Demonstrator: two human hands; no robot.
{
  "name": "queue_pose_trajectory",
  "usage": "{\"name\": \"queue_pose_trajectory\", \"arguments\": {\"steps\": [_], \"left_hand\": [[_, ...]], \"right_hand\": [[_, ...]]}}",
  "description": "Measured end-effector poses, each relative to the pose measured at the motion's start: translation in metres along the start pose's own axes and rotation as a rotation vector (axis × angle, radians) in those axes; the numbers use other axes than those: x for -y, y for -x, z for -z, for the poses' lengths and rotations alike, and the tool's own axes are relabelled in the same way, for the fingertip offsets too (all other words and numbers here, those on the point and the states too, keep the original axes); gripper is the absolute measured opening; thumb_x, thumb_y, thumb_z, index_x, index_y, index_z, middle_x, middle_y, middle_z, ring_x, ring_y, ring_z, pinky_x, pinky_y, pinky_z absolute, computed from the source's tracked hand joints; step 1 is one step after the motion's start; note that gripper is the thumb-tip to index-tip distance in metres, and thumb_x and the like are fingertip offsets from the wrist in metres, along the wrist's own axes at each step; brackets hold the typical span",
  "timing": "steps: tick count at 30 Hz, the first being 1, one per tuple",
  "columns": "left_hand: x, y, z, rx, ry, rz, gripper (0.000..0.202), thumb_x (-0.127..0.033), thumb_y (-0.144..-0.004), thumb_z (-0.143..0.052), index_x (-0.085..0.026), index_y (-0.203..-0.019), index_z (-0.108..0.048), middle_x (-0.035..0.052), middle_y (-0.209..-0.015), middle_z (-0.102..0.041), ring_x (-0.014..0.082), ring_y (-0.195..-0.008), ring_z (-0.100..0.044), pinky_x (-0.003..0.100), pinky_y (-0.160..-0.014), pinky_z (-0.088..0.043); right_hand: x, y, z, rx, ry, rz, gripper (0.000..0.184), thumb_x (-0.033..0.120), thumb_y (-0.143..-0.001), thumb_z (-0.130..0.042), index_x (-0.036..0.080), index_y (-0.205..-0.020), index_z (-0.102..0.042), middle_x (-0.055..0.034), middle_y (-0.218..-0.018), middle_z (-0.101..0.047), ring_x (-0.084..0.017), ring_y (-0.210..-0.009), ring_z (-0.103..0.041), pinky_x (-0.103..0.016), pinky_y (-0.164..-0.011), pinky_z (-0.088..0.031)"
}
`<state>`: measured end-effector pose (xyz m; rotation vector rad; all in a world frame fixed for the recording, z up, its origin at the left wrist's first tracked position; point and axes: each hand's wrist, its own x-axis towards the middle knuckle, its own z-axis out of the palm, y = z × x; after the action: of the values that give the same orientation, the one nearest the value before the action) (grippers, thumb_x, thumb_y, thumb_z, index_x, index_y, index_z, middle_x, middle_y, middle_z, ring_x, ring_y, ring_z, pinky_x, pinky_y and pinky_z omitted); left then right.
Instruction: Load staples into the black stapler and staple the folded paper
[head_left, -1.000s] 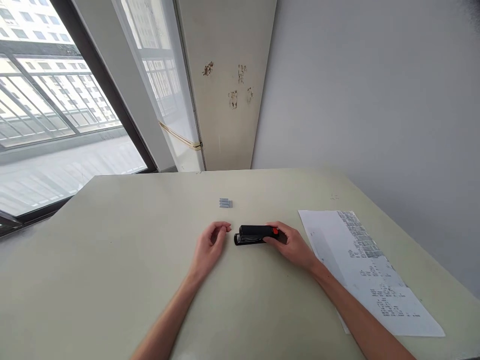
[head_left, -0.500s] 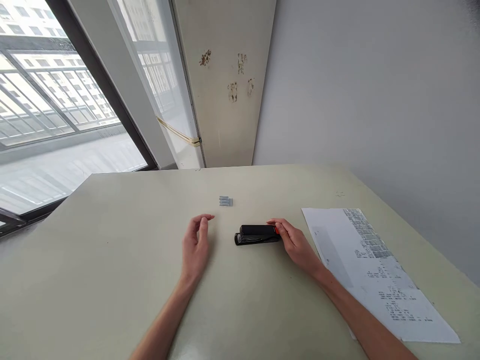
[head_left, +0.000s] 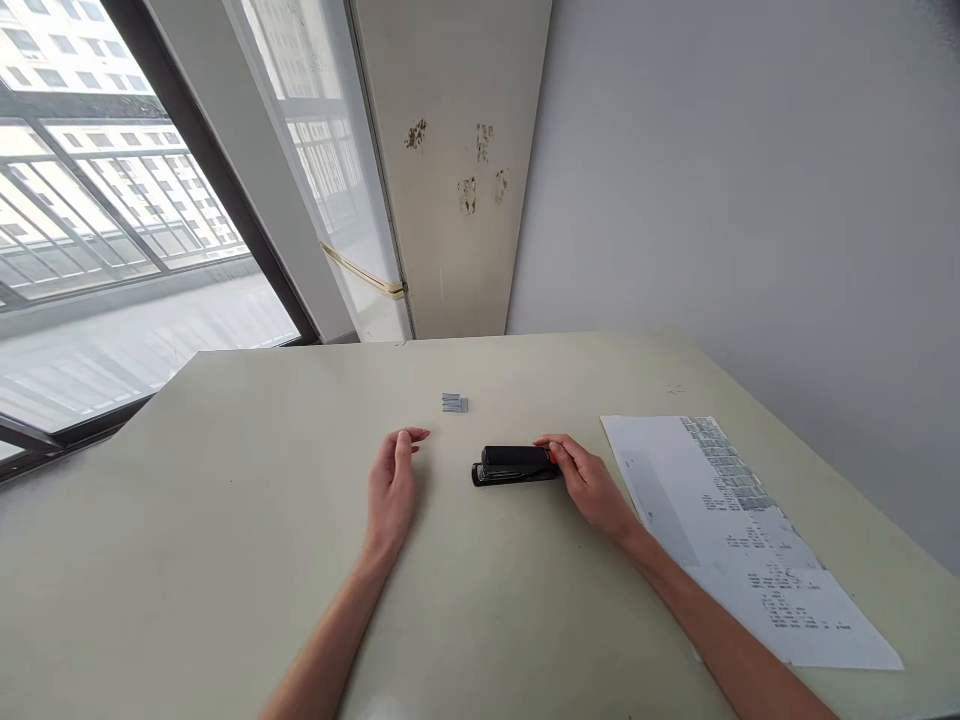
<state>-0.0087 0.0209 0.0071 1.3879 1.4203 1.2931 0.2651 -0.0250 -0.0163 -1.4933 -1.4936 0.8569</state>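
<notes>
A black stapler point(head_left: 516, 464) lies on its side-to-side length near the middle of the table, its front end pointing left. My right hand point(head_left: 589, 482) grips its rear end between thumb and fingers, where a bit of red shows. To the left of the stapler, my left hand point(head_left: 392, 485) rests on its edge with loosely curved fingers, thumb apart from the palm, holding nothing. Just beyond both hands sits a small stack of silver staple strips point(head_left: 452, 403).
Printed paper sheets point(head_left: 675, 480) lie at the right, partly under my right forearm. The pale table point(head_left: 225, 560) reaches toward a cabinet point(head_left: 457, 250) and a grey wall point(head_left: 712, 180). A window point(head_left: 112, 220) is at the left.
The view has shifted slightly. My right hand keeps its grip on the stapler, and the left hand's fingers have barely moved.
</notes>
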Motion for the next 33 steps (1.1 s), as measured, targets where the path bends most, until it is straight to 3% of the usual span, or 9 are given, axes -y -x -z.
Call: {"name": "queue_pose_trajectory", "arguments": {"steps": [5,9,14,16,19,22,25,29,33], "left_hand": [[0.004,0.000,0.003,0.039,-0.004,0.001,0.042,-0.056,-0.104,-0.045,-0.023,-0.105,-0.071,0.0067,-0.119,-0.072,0.0260,-0.112,-0.064,0.040,-0.106,-0.044],[0.008,0.002,0.003,0.142,0.049,0.008,0.035,-0.054,-0.098,-0.057,-0.023,-0.101,-0.073,0.0061,-0.112,-0.075,0.0268,-0.111,-0.065,0.040,-0.106,-0.043],[0.011,0.002,0.000,0.270,0.274,0.082,0.036,-0.056,-0.093,-0.068,-0.021,-0.100,-0.076,0.0076,-0.109,-0.078,0.0272,-0.110,-0.068,0.041,-0.110,-0.043],[0.012,0.000,-0.001,0.269,0.424,0.145,0.040,-0.057,-0.094,-0.066,-0.020,-0.103,-0.076,0.0099,-0.113,-0.078,0.0278,-0.115,-0.069,0.042,-0.113,-0.043],[0.013,-0.003,-0.002,0.248,0.694,0.272,0.045,-0.057,-0.101,-0.055,-0.016,-0.106,-0.074,0.0147,-0.122,-0.075,0.0285,-0.122,-0.068,0.045,-0.114,-0.046],[0.013,-0.003,-0.003,0.219,0.935,0.411,0.040,-0.045,-0.105,-0.048,-0.014,-0.104,-0.072,0.0174,-0.122,-0.074,0.0264,-0.119,-0.071,0.043,-0.111,-0.052],[0.013,0.001,-0.003,0.171,1.109,0.517,0.033,-0.034,-0.106,-0.045,-0.012,-0.105,-0.071,0.0164,-0.113,-0.075,0.0226,-0.113,-0.073,0.038,-0.106,-0.056],[0.015,0.001,-0.001,0.105,1.250,0.594,0.027,-0.026,-0.105,-0.047,-0.012,-0.100,-0.070,0.0142,-0.102,-0.074,0.0207,-0.105,-0.075,0.035,-0.100,-0.059],[0.021,-0.005,0.005,0.028,1.298,0.606,0.019,-0.024,-0.101,-0.053,-0.014,-0.097,-0.069,0.0109,-0.095,-0.073,0.0189,-0.102,-0.075,0.033,-0.100,-0.058]], "right_hand": [[0.001,0.001,-0.001,-0.009,0.032,-0.013,0.050,0.059,-0.107,-0.035,0.025,-0.121,-0.069,-0.0059,-0.100,-0.073,-0.025,-0.090,-0.066,-0.036,-0.083,-0.051],[0.000,0.001,0.002,0.037,0.059,0.001,0.054,0.061,-0.106,-0.031,0.025,-0.123,-0.069,-0.0053,-0.098,-0.072,-0.024,-0.085,-0.063,-0.036,-0.079,-0.050],[0.007,0.000,0.003,0.130,0.093,0.042,0.048,0.063,-0.090,-0.065,0.025,-0.119,-0.070,-0.0053,-0.108,-0.073,-0.025,-0.095,-0.064,-0.036,-0.083,-0.050],[0.017,0.002,-0.002,0.132,0.048,-0.039,0.047,0.064,-0.086,-0.070,0.024,-0.112,-0.072,-0.0033,-0.096,-0.072,-0.022,-0.084,-0.062,-0.034,-0.076,-0.049],[0.037,0.012,-0.017,0.187,-0.215,-0.266,0.047,0.064,-0.084,-0.073,0.020,-0.100,-0.073,-0.0013,-0.082,-0.067,-0.018,-0.072,-0.058,-0.029,-0.064,-0.046],[0.058,0.023,-0.037,0.334,-0.554,-0.513,0.042,0.059,-0.084,-0.077,0.017,-0.087,-0.073,-0.0022,-0.078,-0.063,-0.014,-0.068,-0.054,-0.024,-0.056,-0.044],[0.073,0.029,-0.053,0.432,-0.770,-0.664,0.034,0.049,-0.088,-0.077,0.015,-0.090,-0.076,-0.0045,-0.081,-0.065,-0.013,-0.068,-0.056,-0.021,-0.049,-0.042],[0.079,0.033,-0.060,0.460,-0.867,-0.730,0.029,0.045,-0.093,-0.073,0.017,-0.097,-0.077,-0.0074,-0.089,-0.070,-0.014,-0.075,-0.062,-0.019,-0.046,-0.044],[0.078,0.037,-0.049,0.438,-0.753,-0.661,0.033,0.049,-0.092,-0.074,0.017,-0.095,-0.076,-0.0054,-0.086,-0.067,-0.013,-0.070,-0.057,-0.019,-0.049,-0.046]]}}
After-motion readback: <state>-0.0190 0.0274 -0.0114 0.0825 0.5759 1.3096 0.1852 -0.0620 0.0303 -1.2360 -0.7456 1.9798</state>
